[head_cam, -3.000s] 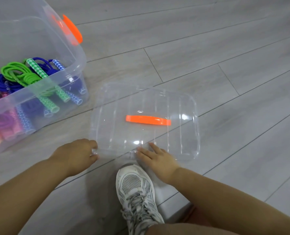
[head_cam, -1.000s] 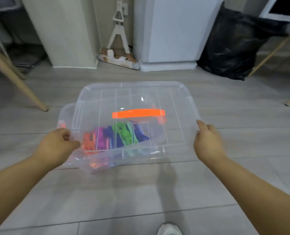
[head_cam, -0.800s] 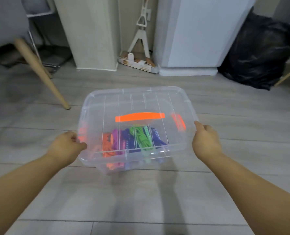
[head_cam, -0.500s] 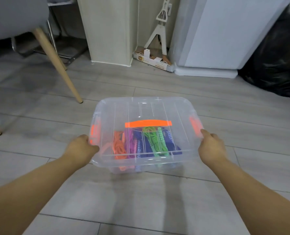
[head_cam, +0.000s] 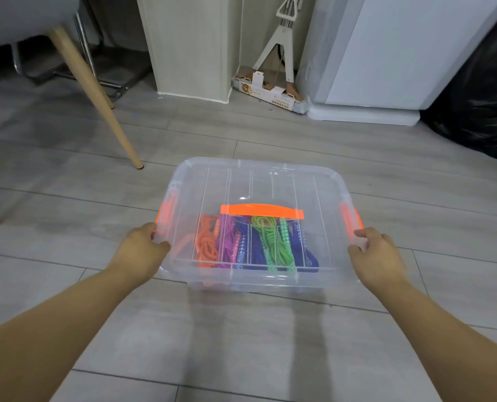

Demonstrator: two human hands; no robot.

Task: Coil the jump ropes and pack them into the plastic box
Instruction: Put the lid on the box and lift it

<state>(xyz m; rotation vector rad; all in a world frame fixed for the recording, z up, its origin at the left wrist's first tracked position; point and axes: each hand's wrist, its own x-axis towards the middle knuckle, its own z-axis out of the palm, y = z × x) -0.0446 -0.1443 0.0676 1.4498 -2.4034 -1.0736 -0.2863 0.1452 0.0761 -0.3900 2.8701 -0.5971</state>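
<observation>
The clear plastic box (head_cam: 256, 281) stands on the floor in front of me with its clear lid (head_cam: 258, 184) on top. The lid has an orange handle (head_cam: 261, 211) in its middle. Coiled jump ropes (head_cam: 253, 245) in orange, purple, blue and green lie inside, seen through the lid. An orange latch (head_cam: 166, 211) is on the left side and another orange latch (head_cam: 350, 217) on the right. My left hand (head_cam: 141, 250) grips the lid's left edge just below the latch. My right hand (head_cam: 377, 255) grips the right edge in the same way.
A wooden chair leg (head_cam: 96, 97) slants to the floor at the back left. Behind the box are a pale cabinet panel (head_cam: 189, 44), a flat cardboard package (head_cam: 270, 94) and a white appliance (head_cam: 386, 53). A black bag (head_cam: 479, 91) fills the right rear corner.
I lifted the lid from the floor and set it onto the box. Over the last second it settled level over the rim, and my hands shifted to its two sides.
</observation>
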